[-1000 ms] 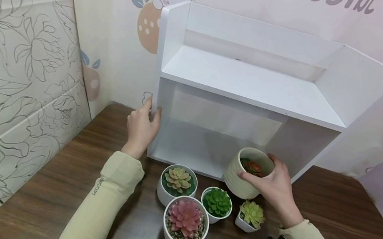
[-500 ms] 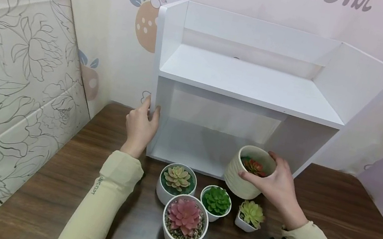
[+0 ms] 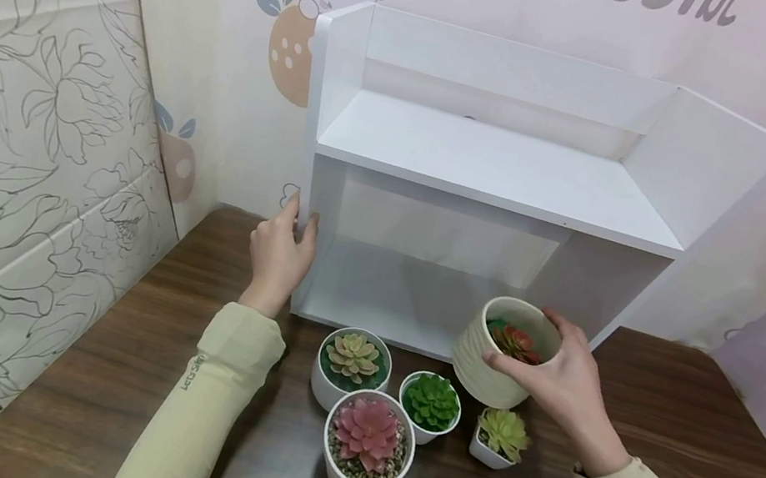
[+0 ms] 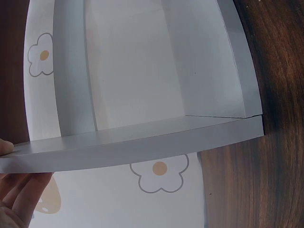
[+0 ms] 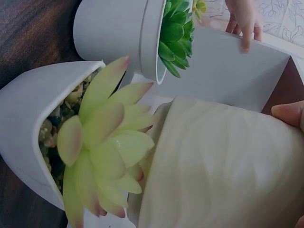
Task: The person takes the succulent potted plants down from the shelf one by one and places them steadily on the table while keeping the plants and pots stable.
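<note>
My right hand point(image 3: 571, 389) grips a cream plant pot point(image 3: 479, 365) with wavy ribs by its rim, thumb on the near side. Inside sits a small red and green succulent point(image 3: 516, 342). The pot is tilted at the front right edge of a white two-level shelf point(image 3: 503, 158). In the right wrist view its ribbed wall point(image 5: 228, 161) is close to a yellow-green succulent point(image 5: 104, 147); whether they touch I cannot tell. At the shelf's left, my left hand point(image 3: 278, 259) holds the side panel point(image 4: 142, 147), with thumb and fingers on opposite faces.
Before the shelf stand a white pot with a pale succulent point(image 3: 353, 357), a pink succulent point(image 3: 366, 431) in gravel, a green one point(image 3: 430, 402) and a small square pot point(image 3: 489, 457). A patterned wall point(image 3: 51, 133) borders the wooden table point(image 3: 129, 349) on the left.
My right hand has shifted the cream pot slightly right and towards me, away from the shelf's edge. The left hand keeps its hold on the side panel.
</note>
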`<state>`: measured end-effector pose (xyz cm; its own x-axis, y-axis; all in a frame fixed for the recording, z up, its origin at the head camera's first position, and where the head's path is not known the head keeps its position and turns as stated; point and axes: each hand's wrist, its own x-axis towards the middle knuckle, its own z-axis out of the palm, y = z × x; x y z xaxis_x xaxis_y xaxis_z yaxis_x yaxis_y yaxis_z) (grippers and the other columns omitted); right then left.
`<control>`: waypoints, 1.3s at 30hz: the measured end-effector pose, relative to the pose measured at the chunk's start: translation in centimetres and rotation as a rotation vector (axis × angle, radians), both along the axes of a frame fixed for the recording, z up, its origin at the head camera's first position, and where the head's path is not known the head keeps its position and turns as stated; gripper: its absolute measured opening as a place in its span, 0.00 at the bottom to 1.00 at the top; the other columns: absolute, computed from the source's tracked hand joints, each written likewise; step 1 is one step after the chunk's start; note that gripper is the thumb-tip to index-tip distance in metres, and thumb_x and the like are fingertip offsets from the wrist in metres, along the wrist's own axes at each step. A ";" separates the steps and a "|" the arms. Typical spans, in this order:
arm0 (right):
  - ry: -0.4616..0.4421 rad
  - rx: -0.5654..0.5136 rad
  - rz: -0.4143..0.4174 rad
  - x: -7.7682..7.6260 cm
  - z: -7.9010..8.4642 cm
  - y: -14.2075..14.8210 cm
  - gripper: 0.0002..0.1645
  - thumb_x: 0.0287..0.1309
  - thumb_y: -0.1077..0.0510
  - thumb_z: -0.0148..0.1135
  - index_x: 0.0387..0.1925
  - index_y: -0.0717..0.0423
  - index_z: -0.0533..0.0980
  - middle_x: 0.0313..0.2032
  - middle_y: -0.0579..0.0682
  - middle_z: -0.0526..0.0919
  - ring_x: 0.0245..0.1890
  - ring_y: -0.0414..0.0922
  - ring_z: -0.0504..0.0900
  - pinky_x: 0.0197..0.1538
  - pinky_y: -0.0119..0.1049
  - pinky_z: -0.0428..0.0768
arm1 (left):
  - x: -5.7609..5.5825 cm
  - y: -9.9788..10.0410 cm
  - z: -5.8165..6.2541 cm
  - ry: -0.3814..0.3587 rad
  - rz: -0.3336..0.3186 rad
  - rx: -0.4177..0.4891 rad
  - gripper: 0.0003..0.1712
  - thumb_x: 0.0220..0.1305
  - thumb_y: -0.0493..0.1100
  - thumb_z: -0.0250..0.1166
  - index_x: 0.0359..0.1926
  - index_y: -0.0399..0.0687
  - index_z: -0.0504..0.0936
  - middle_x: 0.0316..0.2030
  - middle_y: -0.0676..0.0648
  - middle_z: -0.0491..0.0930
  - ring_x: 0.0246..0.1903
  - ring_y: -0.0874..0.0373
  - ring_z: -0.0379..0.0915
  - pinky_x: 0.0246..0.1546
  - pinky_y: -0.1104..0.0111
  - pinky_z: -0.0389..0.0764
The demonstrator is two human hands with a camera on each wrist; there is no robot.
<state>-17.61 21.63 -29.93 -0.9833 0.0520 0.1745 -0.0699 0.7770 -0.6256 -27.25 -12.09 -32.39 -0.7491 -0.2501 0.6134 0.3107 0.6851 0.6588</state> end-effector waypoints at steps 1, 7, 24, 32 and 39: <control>0.003 0.004 -0.001 0.1 0.1 0.0 0.64 0.42 0.39 0.74 0.71 0.65 0.52 0.64 0.71 0.61 0.59 0.65 0.65 0.53 0.62 0.68 | 0.0 0.0 0.0 -0.002 -0.001 0.002 0.22 0.68 0.41 0.57 0.59 0.33 0.73 0.48 0.31 0.81 0.41 0.40 0.83 0.41 0.50 0.81; 0.021 0.033 -0.005 0.6 0.4 0.1 0.63 0.42 0.39 0.74 0.70 0.65 0.54 0.63 0.70 0.62 0.58 0.65 0.66 0.51 0.61 0.69 | -0.1 0.0 -0.1 -0.005 0.001 0.002 0.22 0.68 0.41 0.57 0.59 0.33 0.73 0.47 0.31 0.81 0.40 0.40 0.83 0.40 0.50 0.81; 0.082 0.080 0.037 2.6 1.0 -0.1 0.61 0.38 0.42 0.78 0.68 0.65 0.58 0.58 0.67 0.67 0.51 0.61 0.71 0.43 0.52 0.72 | 0.1 0.1 0.0 0.013 -0.001 0.004 0.22 0.68 0.41 0.58 0.58 0.32 0.74 0.47 0.31 0.81 0.40 0.40 0.83 0.40 0.49 0.81; 0.110 0.094 0.043 3.4 1.3 -0.1 0.61 0.36 0.42 0.79 0.68 0.63 0.59 0.58 0.65 0.68 0.48 0.59 0.73 0.40 0.47 0.71 | 0.0 0.0 -0.1 0.008 -0.004 0.007 0.21 0.68 0.42 0.57 0.58 0.34 0.74 0.47 0.32 0.82 0.40 0.40 0.83 0.40 0.50 0.81; 0.122 0.093 0.059 4.2 1.4 0.0 0.61 0.34 0.43 0.80 0.67 0.62 0.60 0.55 0.63 0.69 0.46 0.58 0.74 0.38 0.45 0.71 | 0.1 0.1 0.0 -0.010 -0.003 0.010 0.22 0.69 0.42 0.57 0.59 0.34 0.74 0.48 0.32 0.81 0.42 0.40 0.83 0.42 0.51 0.81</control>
<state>-13.45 21.60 -28.53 -0.9555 -0.0276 0.2938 -0.1883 0.8237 -0.5349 -27.17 -12.02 -32.43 -0.7562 -0.2542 0.6030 0.3057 0.6775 0.6690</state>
